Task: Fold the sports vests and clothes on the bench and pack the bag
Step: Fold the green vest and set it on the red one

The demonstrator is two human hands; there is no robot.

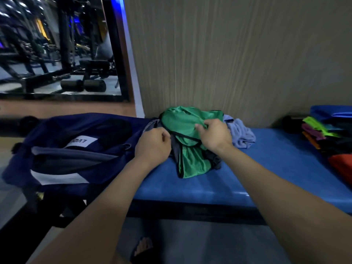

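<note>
Two bare forearms, no sleeves visible; left hand (152,145) and right hand (214,136) ungloved, no rings or wristbands seen.

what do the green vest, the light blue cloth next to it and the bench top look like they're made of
Shiny green sports vest with black trim: looks like thin synthetic mesh, going by its sheen and fine texture.
Crumpled pale blue cloth: seems a soft matte towelling or fleece, with thick, fuzzy folds.
Blue padded bench top: probably vinyl or faux leather, smooth and reflecting light along its front edge.
</note>
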